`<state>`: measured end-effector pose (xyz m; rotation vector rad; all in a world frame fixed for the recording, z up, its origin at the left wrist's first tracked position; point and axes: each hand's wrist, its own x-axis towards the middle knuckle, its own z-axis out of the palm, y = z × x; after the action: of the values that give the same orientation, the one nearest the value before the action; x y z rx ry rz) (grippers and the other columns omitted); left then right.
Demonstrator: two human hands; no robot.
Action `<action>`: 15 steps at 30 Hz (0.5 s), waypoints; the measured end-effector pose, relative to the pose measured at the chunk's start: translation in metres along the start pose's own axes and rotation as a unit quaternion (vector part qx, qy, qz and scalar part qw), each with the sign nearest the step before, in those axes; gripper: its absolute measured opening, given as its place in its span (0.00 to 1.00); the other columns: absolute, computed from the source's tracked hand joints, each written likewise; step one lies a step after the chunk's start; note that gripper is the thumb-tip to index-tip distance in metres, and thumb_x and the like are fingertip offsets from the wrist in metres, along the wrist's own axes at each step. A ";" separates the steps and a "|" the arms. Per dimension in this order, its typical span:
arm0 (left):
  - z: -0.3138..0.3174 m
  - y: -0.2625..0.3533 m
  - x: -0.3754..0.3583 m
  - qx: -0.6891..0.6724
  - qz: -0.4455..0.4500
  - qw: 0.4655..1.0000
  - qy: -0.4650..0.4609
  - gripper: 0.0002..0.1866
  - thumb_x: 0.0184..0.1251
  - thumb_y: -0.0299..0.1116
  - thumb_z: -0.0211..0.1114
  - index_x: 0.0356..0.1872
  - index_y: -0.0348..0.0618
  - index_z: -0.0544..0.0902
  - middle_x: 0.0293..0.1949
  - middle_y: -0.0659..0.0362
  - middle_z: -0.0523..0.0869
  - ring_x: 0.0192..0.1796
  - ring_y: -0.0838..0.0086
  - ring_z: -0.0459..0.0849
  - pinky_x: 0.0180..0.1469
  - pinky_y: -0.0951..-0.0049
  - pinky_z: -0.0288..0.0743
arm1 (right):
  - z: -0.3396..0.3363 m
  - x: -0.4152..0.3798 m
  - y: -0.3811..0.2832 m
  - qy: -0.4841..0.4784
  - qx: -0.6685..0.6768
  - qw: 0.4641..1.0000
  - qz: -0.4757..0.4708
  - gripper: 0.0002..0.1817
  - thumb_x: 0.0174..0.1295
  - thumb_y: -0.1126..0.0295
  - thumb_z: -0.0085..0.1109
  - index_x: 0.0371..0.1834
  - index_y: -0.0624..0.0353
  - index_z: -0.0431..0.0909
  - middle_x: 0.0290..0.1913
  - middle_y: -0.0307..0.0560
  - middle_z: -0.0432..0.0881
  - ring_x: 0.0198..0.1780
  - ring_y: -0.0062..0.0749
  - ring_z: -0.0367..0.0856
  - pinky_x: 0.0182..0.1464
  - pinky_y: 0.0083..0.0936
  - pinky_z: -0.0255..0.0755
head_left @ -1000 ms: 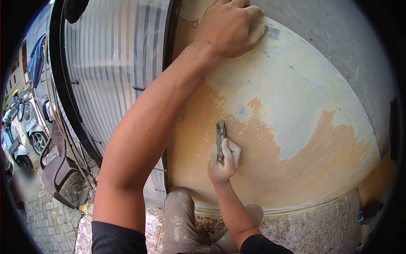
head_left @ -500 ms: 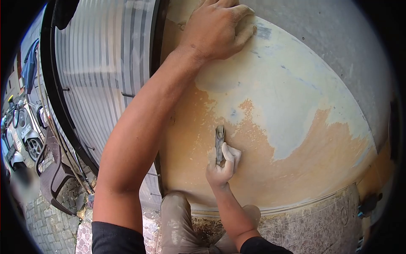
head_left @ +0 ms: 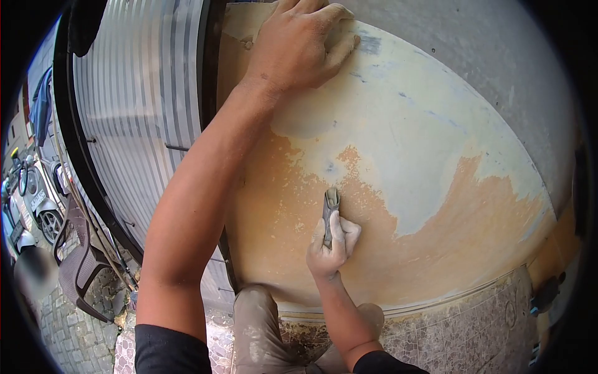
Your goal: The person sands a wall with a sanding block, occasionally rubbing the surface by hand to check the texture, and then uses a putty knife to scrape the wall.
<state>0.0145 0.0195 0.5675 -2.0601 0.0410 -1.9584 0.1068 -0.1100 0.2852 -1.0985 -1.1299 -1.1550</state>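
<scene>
A large curved panel (head_left: 299, 249) with cream and tan patches fills the middle. My left hand (head_left: 303, 45) rests at its upper edge, fingers bent over toward the rim, with nothing seen in it; the fingertips are partly cut off at the top. Lower down, my right hand (head_left: 333, 242), dusty and pale, grips a folded grey sanding piece (head_left: 331, 202) against the tan area. The piece points upward, and its open folded end shows above the fingers.
A ribbed translucent sheet (head_left: 140, 93) in a dark frame stands to the left. Beyond it are a brown woven chair (head_left: 84, 268), poles and parked motorcycles (head_left: 43, 209). Patterned tiles (head_left: 455, 333) lie below the panel, and a grey surface (head_left: 498, 56) is at upper right.
The view has shifted, so the panel and my left hand appear further left. My right hand has moved slightly right over the panel with the folded piece still gripped.
</scene>
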 end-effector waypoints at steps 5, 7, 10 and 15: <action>0.008 0.010 -0.002 0.005 -0.021 0.999 0.034 0.13 0.68 0.36 0.70 0.45 0.36 0.85 0.44 0.51 0.80 0.51 0.57 0.76 0.57 0.59 0.73 | 0.010 0.116 0.000 0.020 -0.011 1.000 0.013 0.27 0.64 0.87 0.63 0.68 0.66 0.80 0.44 0.49 0.76 0.44 0.38 0.77 0.44 0.31 0.77; 0.006 0.008 -0.003 0.005 -0.013 0.999 0.037 0.13 0.68 0.36 0.71 0.44 0.36 0.85 0.44 0.52 0.80 0.51 0.57 0.76 0.56 0.58 0.74 | 0.011 0.136 0.001 0.014 -0.012 1.000 -0.004 0.28 0.63 0.87 0.63 0.69 0.66 0.80 0.44 0.49 0.75 0.44 0.38 0.76 0.45 0.32 0.77; 0.003 0.009 -0.002 -0.008 -0.022 1.000 0.020 0.13 0.68 0.36 0.71 0.44 0.37 0.85 0.43 0.52 0.80 0.51 0.57 0.76 0.56 0.58 0.73 | 0.003 0.118 0.003 -0.046 -0.014 0.999 -0.023 0.30 0.62 0.89 0.62 0.70 0.64 0.80 0.45 0.49 0.75 0.46 0.39 0.75 0.49 0.32 0.75; 0.010 0.015 -0.001 -0.005 -0.056 0.998 0.042 0.12 0.68 0.36 0.71 0.43 0.37 0.85 0.43 0.52 0.80 0.51 0.58 0.76 0.56 0.58 0.73 | -0.023 0.002 0.019 -0.045 -0.003 0.999 -0.015 0.31 0.59 0.91 0.63 0.68 0.64 0.81 0.45 0.48 0.76 0.45 0.38 0.75 0.46 0.30 0.75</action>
<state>0.0268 0.0072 0.5631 -2.0265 -0.0467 -2.1139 0.1280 -0.1309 0.2838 -1.1509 -1.2174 -1.1413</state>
